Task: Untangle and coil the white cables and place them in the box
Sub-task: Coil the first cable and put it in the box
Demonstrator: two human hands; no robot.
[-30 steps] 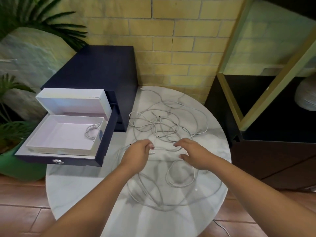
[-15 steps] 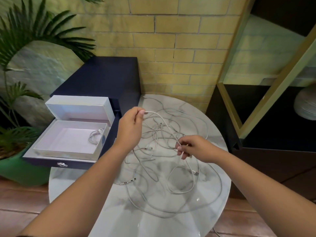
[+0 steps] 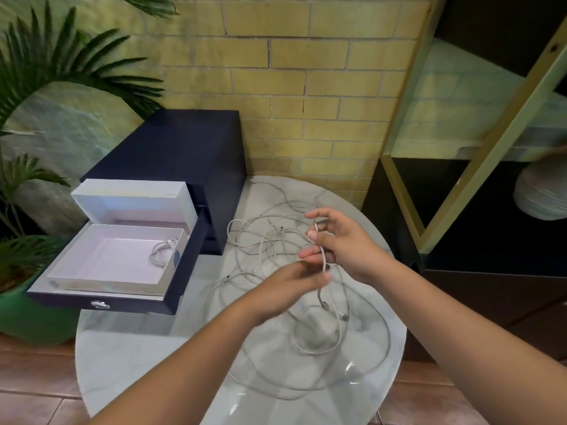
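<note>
A round marble table [image 3: 138,363] carries tangled white cables [image 3: 267,240], and seemingly the navy drawer unit [image 3: 171,148] too.

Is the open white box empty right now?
No, one coiled white cable lies inside the box, near its right wall.

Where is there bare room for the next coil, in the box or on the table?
The box floor is bare left of the coiled cable by its right wall. The table is free front-left, between the drawer and the tangled cables, which crowd its centre and right.
</note>
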